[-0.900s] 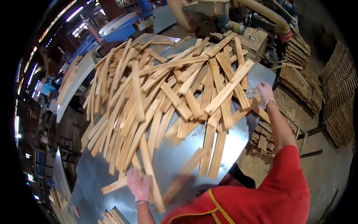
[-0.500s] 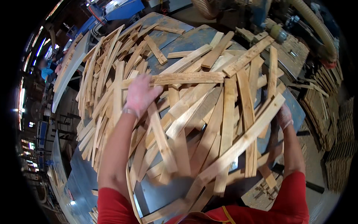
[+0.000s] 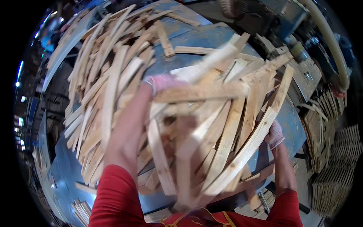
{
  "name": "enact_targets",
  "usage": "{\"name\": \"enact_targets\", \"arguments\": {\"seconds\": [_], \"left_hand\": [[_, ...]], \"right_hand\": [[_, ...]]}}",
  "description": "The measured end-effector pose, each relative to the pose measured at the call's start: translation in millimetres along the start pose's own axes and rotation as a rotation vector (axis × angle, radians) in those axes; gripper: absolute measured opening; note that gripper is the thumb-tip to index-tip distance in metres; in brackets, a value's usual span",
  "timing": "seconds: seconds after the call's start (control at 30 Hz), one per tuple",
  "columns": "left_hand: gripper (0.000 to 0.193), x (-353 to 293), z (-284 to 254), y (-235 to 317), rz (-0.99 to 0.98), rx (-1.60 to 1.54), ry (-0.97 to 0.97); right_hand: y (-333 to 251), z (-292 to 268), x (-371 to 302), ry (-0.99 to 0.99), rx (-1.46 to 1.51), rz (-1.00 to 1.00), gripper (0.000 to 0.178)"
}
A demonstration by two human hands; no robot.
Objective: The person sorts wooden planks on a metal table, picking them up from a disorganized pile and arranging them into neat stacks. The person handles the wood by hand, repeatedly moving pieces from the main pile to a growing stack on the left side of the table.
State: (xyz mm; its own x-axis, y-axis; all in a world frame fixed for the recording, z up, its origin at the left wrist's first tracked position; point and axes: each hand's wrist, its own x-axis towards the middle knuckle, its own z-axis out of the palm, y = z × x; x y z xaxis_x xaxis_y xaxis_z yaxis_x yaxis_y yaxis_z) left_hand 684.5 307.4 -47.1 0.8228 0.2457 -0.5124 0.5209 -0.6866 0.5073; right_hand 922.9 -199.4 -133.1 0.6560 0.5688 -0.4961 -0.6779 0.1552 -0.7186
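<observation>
The left hand (image 3: 164, 81), in a pink glove, is blurred and laid at the near end of a knotted wooden slat (image 3: 211, 92) that is stretched out to its right. A paler slat (image 3: 217, 62), also blurred, is seen slanting up and away from beside the fingers. How far the left hand is opened, and whether either slat is gripped, cannot be told.

The right hand (image 3: 275, 135), gloved too, is set against the outer edge of a long pale slat (image 3: 242, 151), which is slanted from beside that hand down toward the body. Its fingers are partly hidden behind the wood, so how far they are closed, and whether the slat is held, cannot be made out.

Between the two hands, many loose slats are crossed over one another in a tangled heap. To the left of the left hand, a denser pile of slats (image 3: 109, 87) is spread, and beyond that hand a short slat (image 3: 164, 39) is laid by itself on the scuffed metal tabletop (image 3: 215, 36). Nearer the body than the left hand, a small bundle of slats (image 3: 81, 210) is seen. Past the right hand, a pale hose (image 3: 331, 41) is hung, and tall stacks of slats (image 3: 332, 193) are stood to its right.
</observation>
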Motion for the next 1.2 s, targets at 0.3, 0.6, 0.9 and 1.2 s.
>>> {"name": "enact_targets", "arguments": {"seconds": [0.3, 0.6, 0.9, 1.2], "left_hand": [[0.099, -247, 121, 12, -0.168, -0.051, 0.116], [0.074, -483, 213, -98, -0.267, 0.516, 1.278], [0.068, -718, 453, -59, -0.706, 0.105, 1.236], [0.069, -767, 675, 36, -1.002, 0.004, 1.069]], "right_hand": [[88, 108, -80, -0.231, -0.317, -0.005, 0.043], [184, 315, -133, -0.466, -0.532, -0.159, 0.041], [220, 336, -266, -0.452, -0.633, -0.277, 0.071], [284, 104, -404, -0.116, -1.284, -0.236, 0.094]]}}
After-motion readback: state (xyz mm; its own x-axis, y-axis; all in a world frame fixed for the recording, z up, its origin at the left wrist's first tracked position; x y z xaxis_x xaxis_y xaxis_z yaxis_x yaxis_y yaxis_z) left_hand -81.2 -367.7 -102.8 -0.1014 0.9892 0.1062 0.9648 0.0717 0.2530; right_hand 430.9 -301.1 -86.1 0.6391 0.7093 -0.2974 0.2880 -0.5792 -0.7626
